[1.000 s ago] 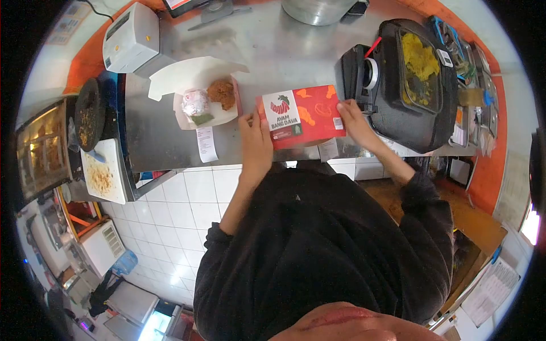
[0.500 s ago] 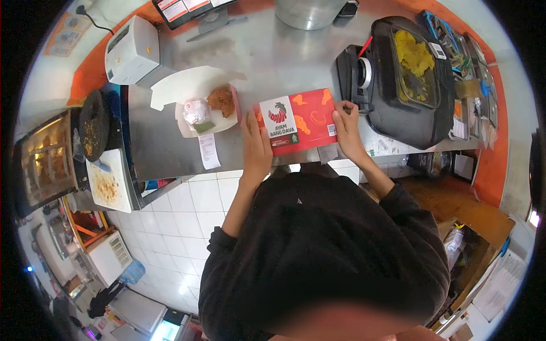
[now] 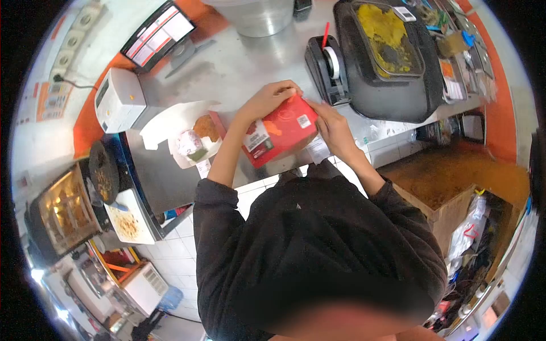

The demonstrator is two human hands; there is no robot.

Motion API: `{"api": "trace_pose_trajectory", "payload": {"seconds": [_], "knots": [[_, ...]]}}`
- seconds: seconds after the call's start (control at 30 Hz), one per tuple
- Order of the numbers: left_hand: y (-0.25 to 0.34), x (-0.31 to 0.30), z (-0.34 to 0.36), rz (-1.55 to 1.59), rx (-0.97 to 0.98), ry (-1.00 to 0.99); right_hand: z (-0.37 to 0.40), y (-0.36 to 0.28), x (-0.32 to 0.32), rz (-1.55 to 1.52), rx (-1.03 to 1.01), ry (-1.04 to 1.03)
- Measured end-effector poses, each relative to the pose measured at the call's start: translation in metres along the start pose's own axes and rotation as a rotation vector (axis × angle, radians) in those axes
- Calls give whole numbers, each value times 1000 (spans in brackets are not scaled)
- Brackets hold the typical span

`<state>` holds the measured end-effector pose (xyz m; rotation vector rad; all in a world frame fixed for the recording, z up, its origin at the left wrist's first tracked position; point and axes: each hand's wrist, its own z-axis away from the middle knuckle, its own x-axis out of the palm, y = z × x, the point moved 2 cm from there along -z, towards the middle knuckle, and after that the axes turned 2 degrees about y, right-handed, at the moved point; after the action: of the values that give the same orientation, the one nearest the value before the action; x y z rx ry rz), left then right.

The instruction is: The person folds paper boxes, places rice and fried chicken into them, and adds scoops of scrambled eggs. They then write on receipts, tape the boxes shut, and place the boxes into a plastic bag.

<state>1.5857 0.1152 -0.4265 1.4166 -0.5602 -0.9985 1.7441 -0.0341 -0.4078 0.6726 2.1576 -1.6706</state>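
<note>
A closed red cardboard food box (image 3: 284, 129) with a white printed panel sits at the near edge of the steel counter, tilted towards me. My left hand (image 3: 272, 100) reaches over it, fingers closed at its far right corner. On the right end of the box, my right hand (image 3: 334, 129) presses with its thumb and fingers, the fingertips partly hidden. To the left stands an open food box (image 3: 181, 160) with its white lid raised. Inside it are a paper-wrapped bundle (image 3: 189, 142) and a piece of fried chicken (image 3: 206, 129). A paper receipt (image 3: 203, 168) is partly hidden behind my left forearm.
A tape dispenser (image 3: 330, 74) and a black bag (image 3: 392, 102) with a container of yellow food (image 3: 382, 25) are at the right. A white printer (image 3: 119, 98), a monitor (image 3: 160, 35) and a metal pot (image 3: 253, 17) stand behind. A cutting board (image 3: 132, 219) lies at the left.
My left hand has moved from the left end of the red box to its far right corner. The box is now turned and tilted. The head view has shifted.
</note>
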Motion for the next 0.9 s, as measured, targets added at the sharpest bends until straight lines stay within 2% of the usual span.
{"api": "trace_pose_trajectory", "payload": {"seconds": [0.07,0.1,0.17,0.2,0.23,0.3,0.37,0.43,0.57,0.63,0.67,0.7,0.77,0.8,0.83,0.87,0.9], "knots": [[5,-2,0,-38,-12,0,-15,-14,-13,315,-284,107],[7,-3,1,-74,-15,23,-18,-16,-17,310,-263,115],[7,0,3,-33,-75,4,-23,-14,-21,132,-170,27],[9,0,4,-38,-54,28,-19,-3,-14,-25,-35,-30],[10,-1,3,-43,-31,55,-18,-3,-11,-24,-33,-17],[8,-1,-2,-90,-5,51,-15,-3,-3,-250,191,-88],[13,0,-1,-57,11,36,-20,-13,-8,-299,186,-54],[14,-3,-1,-37,-10,24,-26,-17,-12,-462,421,-122],[5,-2,-3,-76,-8,27,-28,0,-11,-510,433,-153],[4,-1,-3,-91,16,47,-26,13,-14,-732,376,-348],[4,2,-3,-105,33,68,-25,15,-21,-662,462,-468],[3,4,-3,-99,31,70,-24,18,-17,-660,466,-471],[8,7,-1,-199,32,65,-26,20,-5,-755,629,-281],[11,9,0,-198,27,75,-26,18,-3,-526,637,-373],[21,11,2,-506,135,169,-18,19,14,-524,630,-387],[28,15,6,-817,237,265,-1,25,36,-205,455,-220],[27,19,10,-822,226,289,10,20,47,104,262,-52]]}}
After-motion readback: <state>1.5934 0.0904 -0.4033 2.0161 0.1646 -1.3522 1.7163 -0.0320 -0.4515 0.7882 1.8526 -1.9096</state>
